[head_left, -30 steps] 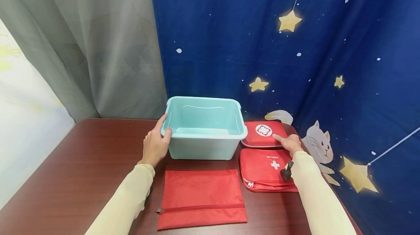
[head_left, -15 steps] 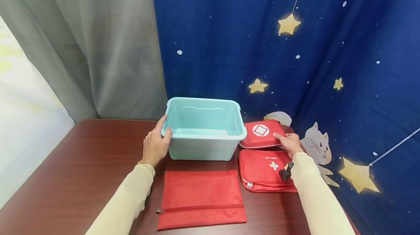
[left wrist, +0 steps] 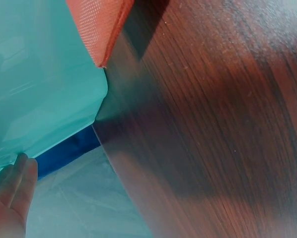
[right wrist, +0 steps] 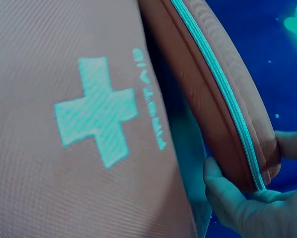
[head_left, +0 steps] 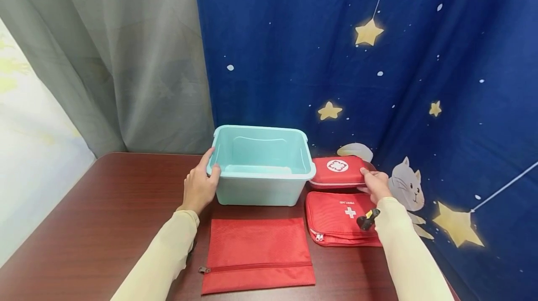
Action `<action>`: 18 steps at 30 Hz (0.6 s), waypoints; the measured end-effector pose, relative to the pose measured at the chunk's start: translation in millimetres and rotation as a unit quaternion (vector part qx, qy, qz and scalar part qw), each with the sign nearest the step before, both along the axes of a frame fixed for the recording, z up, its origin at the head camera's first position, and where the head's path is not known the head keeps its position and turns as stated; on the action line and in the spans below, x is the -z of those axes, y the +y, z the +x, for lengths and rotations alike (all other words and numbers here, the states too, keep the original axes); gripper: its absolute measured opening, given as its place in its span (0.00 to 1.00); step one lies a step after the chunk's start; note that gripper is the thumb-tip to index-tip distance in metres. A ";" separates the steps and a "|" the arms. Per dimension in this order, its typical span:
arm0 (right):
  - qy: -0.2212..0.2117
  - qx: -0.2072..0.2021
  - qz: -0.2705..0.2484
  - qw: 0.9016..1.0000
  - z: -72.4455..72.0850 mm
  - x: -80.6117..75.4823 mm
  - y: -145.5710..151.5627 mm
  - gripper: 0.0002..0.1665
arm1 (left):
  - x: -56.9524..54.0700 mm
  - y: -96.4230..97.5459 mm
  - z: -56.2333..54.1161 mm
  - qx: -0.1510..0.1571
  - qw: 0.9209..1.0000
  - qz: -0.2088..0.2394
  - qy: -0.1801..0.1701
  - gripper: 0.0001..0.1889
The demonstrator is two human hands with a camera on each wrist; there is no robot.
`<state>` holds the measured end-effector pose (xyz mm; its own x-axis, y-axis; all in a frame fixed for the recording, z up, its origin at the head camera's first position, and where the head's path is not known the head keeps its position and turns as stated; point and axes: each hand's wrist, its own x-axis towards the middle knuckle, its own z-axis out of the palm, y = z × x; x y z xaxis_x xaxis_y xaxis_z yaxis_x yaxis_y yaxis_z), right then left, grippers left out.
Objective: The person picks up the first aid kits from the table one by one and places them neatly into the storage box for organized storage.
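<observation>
"FIRST AID" (head_left: 347, 202), cross (head_left: 350, 212) on pouch (head_left: 332, 217)

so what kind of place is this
Likely an indoor room, perhaps a curtained-off work corner: a dark brown table has a grey curtain and a star-patterned blue curtain hanging behind it.
</observation>
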<state>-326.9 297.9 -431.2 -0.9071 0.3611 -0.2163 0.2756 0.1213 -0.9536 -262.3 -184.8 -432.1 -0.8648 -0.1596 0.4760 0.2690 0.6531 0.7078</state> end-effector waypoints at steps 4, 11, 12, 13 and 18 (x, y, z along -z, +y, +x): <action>0.013 0.039 -0.035 0.999 1.8 -6.5 4.4 0.38 | -1.3 -0.5 0.5 -0.003 1.000 0.000 0.002 0.27; 0.033 0.053 -0.067 0.996 6.2 -25.9 7.1 0.38 | -0.8 -1.4 0.3 -0.003 1.000 -0.003 0.001 0.27; 0.034 0.052 -0.070 0.996 7.0 -29.0 6.9 0.38 | -1.1 -1.5 0.3 -0.003 1.000 -0.002 0.000 0.27; 0.036 0.050 -0.072 0.996 7.8 -32.0 6.8 0.39 | -1.4 -1.5 0.4 -0.002 1.000 -0.002 -0.001 0.28; 0.042 0.054 -0.071 0.995 10.6 -43.6 6.4 0.36 | -1.1 -1.2 0.4 0.003 1.000 0.000 -0.003 0.28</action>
<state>-316.4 304.3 -387.6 -0.8817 0.4288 -0.1969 0.1978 -0.0430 -0.9793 -261.8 -186.0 -431.0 -0.8692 -0.1541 0.4699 0.2687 0.6506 0.7103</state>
